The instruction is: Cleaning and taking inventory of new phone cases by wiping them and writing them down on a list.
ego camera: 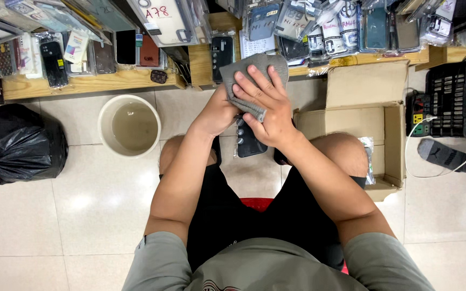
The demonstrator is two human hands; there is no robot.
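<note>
Both forearms fwd, left hand (219,116) under, right hand (268,105) atop, fingers curled.
</note>
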